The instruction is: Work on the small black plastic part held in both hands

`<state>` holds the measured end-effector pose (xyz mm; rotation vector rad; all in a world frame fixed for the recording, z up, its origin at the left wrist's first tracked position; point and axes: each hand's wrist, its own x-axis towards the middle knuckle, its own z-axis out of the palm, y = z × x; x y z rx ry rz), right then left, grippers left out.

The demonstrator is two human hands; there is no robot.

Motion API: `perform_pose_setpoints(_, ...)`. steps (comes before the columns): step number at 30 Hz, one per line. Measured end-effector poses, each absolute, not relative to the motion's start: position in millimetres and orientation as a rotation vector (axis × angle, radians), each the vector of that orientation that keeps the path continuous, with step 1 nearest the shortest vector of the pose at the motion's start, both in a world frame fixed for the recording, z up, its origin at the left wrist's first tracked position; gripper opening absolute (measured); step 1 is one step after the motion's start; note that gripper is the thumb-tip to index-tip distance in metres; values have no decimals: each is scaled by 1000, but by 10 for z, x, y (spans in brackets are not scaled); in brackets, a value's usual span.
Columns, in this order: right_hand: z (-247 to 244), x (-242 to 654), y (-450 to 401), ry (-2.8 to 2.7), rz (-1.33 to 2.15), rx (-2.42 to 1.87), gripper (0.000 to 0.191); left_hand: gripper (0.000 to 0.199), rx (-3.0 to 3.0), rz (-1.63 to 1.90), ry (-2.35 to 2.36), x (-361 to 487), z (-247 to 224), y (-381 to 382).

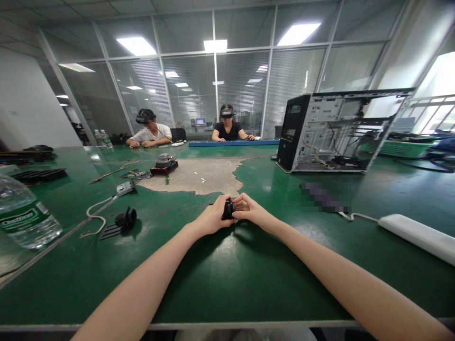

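A small black part [228, 210] is held between my two hands just above the green table [227, 279]; its exact kind is mostly covered by my fingers. My left hand [212, 218] is wrapped around its left side, thumb on the near side. From the right, my right hand [250, 209] pinches the same part with thumb and fingertips. Off to the left of my hands lies a black plastic piece [122, 222] with a round end and flat prongs. Beyond my hands the table's green cover is torn, baring a pale patch [209, 173].
An opened computer case [330, 132] stands at the back right. A white power strip [415, 232] and its cord lie at right, a large water bottle [26, 213] at left. A metal bracket [126, 188] with cable and a cooler-like part [164, 163] lie back left. Two people sit across the table.
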<state>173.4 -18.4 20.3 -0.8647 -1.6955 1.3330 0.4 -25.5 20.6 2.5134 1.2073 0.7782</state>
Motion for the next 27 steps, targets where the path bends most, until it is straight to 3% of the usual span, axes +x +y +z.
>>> perform_pose_setpoints(4,168,1707,-161,-1670,1316,-894,22,59,2520,782,1204,3,199,-252)
perform_pose_setpoints(15,153,1739,-157,-1684,1361,-875,31,58,2540,786,1193,1,205,-249)
perform_pose_setpoints(20,147,1731,-151,-1661,1350,-883,23,60,2525,787,1198,5,204,-249)
perform_pose_setpoints(27,114,1707,-117,-1622,1392,-988,27,58,2527,797,1189,1,180,-229)
